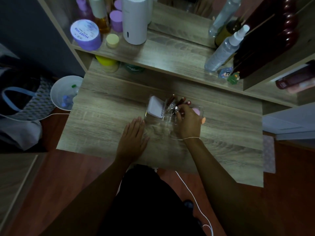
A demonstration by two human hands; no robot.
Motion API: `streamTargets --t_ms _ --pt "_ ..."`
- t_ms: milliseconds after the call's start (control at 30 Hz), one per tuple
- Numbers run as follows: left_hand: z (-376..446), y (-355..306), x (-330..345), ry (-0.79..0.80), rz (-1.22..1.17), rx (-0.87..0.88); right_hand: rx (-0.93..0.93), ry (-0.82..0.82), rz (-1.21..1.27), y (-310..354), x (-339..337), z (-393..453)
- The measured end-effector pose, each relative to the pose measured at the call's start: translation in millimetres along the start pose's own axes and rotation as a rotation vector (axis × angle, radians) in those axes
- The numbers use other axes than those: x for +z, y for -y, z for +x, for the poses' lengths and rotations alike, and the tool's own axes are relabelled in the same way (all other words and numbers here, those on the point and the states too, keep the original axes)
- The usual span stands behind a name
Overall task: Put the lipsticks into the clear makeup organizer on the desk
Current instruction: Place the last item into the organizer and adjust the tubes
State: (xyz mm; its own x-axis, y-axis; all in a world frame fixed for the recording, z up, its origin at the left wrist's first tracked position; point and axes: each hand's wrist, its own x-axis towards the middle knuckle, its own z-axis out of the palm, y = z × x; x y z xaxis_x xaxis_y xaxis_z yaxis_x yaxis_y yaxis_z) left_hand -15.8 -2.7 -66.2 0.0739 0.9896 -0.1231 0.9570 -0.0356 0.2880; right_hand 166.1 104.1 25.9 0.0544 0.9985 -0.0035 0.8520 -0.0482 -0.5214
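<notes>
The clear makeup organizer (154,119) stands on the wooden desk (102,126), just beyond my hands. A white box (156,107) leans in its left part. Several dark red lipsticks (171,99) stick up from its middle slots. My right hand (187,121) reaches over the organizer, fingertips pinched on a lipstick with a silvery end (176,109) above a slot. A pink round item (196,111) shows behind that hand. My left hand (133,138) lies flat on the desk, fingers spread, right beside the organizer's front left corner.
A raised shelf (170,53) behind the desk carries a white cylinder (134,19), purple jars (86,34), spray bottles (225,48) and small figurines (229,74). A white bin (64,92) stands left of the desk. A white cable (196,198) runs across the floor.
</notes>
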Motion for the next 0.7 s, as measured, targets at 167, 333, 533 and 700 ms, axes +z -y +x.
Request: streamTargets --t_ms 167,333,533,700 --pt "-1 -1 -1 0.002 -0.012 -0.005 0.011 0.007 -0.023 -2 1 -4" --pt "-1 -2 -4 0.012 -0.022 -0.002 -0.121 0.013 0.016 -1 -3 -15" --pt "-1 -1 -5 0.033 -0.024 -0.012 -0.172 0.031 0.029 -4 -1 -25" --pt "-1 -2 -6 0.045 -0.039 -0.022 -0.154 0.084 0.009 -6 1 -27"
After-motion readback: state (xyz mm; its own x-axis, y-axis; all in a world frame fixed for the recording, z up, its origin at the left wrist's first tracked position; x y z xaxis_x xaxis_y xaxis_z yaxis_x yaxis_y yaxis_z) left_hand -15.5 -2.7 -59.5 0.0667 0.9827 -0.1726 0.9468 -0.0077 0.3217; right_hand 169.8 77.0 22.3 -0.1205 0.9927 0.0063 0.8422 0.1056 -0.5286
